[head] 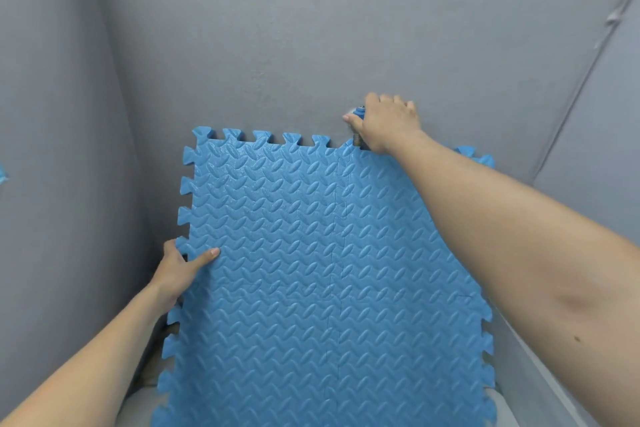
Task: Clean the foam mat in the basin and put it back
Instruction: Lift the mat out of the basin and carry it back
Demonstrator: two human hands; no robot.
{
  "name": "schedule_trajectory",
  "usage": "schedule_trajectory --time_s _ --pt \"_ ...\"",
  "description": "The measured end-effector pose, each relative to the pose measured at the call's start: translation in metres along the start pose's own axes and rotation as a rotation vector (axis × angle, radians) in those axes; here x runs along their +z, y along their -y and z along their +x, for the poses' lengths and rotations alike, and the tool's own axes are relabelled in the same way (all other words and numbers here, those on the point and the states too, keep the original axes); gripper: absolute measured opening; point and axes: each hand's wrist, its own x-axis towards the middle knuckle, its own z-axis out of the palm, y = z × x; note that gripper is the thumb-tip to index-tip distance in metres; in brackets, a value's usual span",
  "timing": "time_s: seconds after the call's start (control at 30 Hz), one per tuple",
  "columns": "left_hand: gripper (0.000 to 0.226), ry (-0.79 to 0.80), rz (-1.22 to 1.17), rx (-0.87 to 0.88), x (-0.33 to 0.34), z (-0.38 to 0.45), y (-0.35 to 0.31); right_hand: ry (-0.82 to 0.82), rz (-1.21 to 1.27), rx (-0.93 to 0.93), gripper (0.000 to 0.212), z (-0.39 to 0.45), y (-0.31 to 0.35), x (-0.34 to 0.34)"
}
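Observation:
A blue foam mat (311, 270) with a ribbed leaf pattern and jigsaw edges stands tilted against the grey wall, filling the middle of the head view. My left hand (178, 270) grips its left edge, thumb on the front face, fingers behind. My right hand (386, 123) reaches over the mat's top edge and curls round a small tap (358, 113) with a blue handle on the wall. Its brass spout shows just under the hand. The basin (138, 402) shows only as a pale strip at the mat's lower left.
Grey walls (277, 28) close in on the left, back and right. A thin pipe or cable (588, 69) runs diagonally down the right wall. A scrap of blue (2, 177) shows at the far left edge.

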Motion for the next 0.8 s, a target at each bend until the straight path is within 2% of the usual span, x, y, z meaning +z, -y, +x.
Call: schedule_trajectory --time_s 0.8 --pt "0.080 0.073 -0.104 0.049 0.054 -0.039 -0.019 0.023 -0.171 0.016 0.060 0.005 0.006 -0.002"
